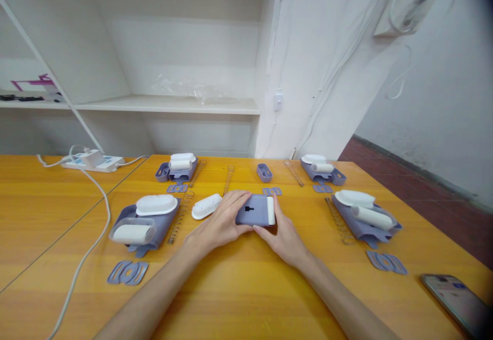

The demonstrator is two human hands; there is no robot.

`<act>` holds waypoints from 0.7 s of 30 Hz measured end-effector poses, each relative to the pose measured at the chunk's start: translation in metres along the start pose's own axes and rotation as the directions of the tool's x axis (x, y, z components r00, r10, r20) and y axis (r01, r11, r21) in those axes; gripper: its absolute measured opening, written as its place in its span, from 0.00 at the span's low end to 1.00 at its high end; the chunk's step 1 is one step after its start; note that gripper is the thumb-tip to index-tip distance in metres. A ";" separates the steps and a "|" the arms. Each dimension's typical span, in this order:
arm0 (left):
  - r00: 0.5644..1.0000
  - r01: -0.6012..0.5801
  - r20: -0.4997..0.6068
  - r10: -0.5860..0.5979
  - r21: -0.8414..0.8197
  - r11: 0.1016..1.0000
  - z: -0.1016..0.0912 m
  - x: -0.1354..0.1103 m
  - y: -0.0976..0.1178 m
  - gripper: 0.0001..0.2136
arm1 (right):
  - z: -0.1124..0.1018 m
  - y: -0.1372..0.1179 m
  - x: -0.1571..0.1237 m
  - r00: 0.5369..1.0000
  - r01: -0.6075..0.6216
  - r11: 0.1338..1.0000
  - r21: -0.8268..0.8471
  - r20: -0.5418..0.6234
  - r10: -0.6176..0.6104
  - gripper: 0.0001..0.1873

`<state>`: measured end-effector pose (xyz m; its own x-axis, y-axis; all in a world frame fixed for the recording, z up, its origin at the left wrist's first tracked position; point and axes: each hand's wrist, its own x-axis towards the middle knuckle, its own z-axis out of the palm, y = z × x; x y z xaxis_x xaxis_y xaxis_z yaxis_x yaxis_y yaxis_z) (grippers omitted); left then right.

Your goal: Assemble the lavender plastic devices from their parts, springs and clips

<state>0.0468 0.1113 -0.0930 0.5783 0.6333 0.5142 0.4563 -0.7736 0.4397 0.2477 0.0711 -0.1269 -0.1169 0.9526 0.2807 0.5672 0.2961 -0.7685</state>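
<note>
In the head view, left hand (225, 219) and right hand (283, 236) together clasp the purple casing (251, 210) above the worktop (239, 288), well inside its far edge. The step seems to be fitting the white end piece (270, 211); pressing it would call for even, steady fingers.

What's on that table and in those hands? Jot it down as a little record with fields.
Left hand: on the left side of a purple case
Right hand: on the same case, at its white end
Beside left hand: white oval piece
Springs: five, spread over the table
Near right corner: phone
Far left: white power strip
</note>
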 end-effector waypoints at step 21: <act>0.942 0.241 -0.224 -0.249 -0.060 0.969 -0.047 0.016 0.016 0.31 | -0.008 -0.011 0.001 0.959 0.150 0.957 -0.248 -0.198 -0.202 0.12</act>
<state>0.0312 0.1101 -0.0430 0.2797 0.7936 0.5403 0.5410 -0.5952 0.5942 0.2480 0.0682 -0.1136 -0.0650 0.8401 0.5385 0.7275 0.4093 -0.5506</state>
